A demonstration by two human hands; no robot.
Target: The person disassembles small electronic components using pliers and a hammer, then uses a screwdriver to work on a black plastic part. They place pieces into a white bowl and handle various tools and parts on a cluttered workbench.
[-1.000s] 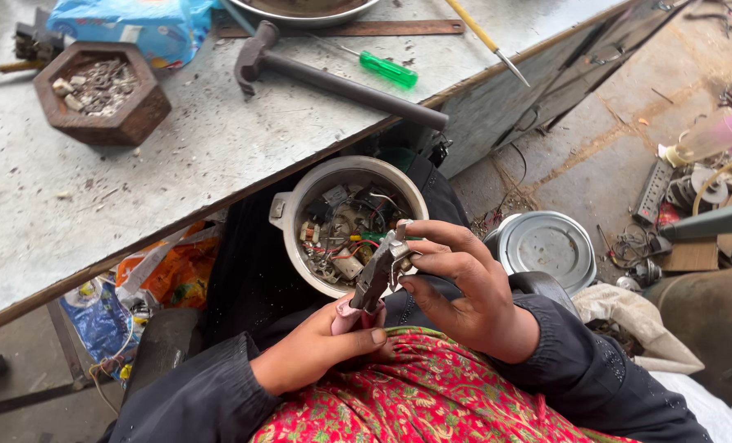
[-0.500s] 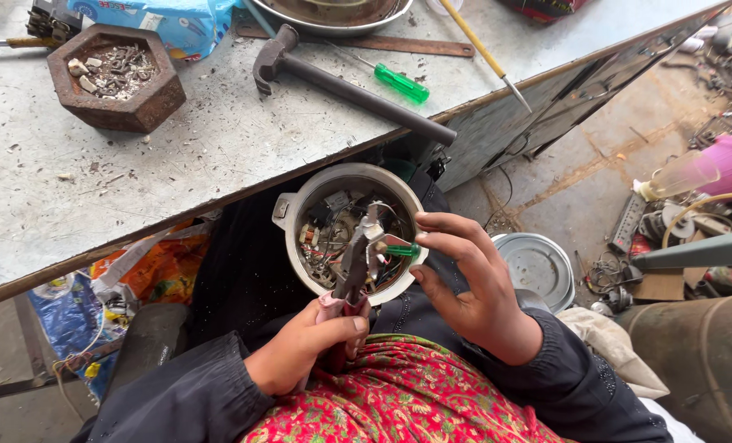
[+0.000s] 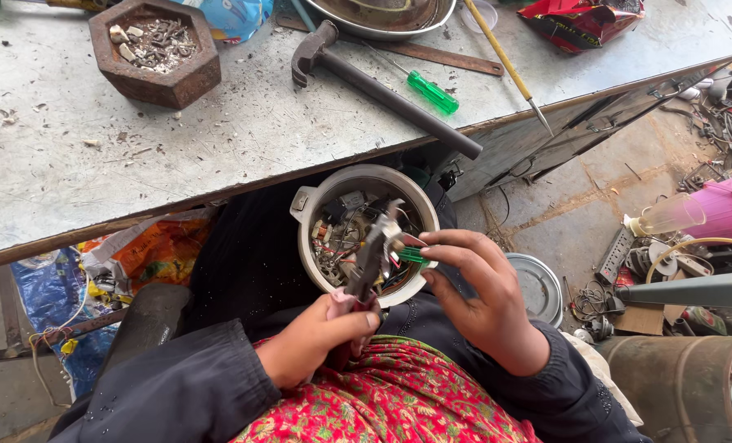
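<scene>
grimy grey concrete floor (image 3: 579, 217) lies under a scratched pale metal tabletop (image 3: 218, 139), and the person sits at the tabletop's near edge with a red flowered cloth (image 3: 399, 402) over the lap. nearest, the left hand (image 3: 317, 340) is curled shut around the pink handles of worn pliers (image 3: 366, 271), thumb on top, fingers wrapped under. the pliers' dark nose points up and away, over a round white plastic bowl (image 3: 313, 205) full of small metal and electrical scrap, which rests on the lap just below the tabletop's near edge. the right hand (image 3: 481, 299) sits beside the bowl's right rim; its fingers (image 3: 456, 246) are loosely spread and bent, the thumb and forefinger pinched on a small green part (image 3: 413, 255) right at the pliers' nose. whether the pliers' tips grip that part cannot be told.

under the tabletop's left end an orange printed plastic bag (image 3: 157, 250) and a blue plastic bag (image 3: 46, 295) lie crumpled on the floor. right of the bowl a round grey metal lid (image 3: 538, 287) lies flat on the floor.

on the tabletop, a dark steel claw hammer (image 3: 382, 90) lies slantwise, its handle end over the near edge. beside it lies a green-handled screwdriver (image 3: 432, 92). toward the far left corner stands a rusty hexagonal iron tray (image 3: 157, 78) holding small scraps. at the far edge are a light blue printed packet (image 3: 235, 16), a dented metal dish (image 3: 382, 20) and a red crinkled foil packet (image 3: 583, 20).
</scene>
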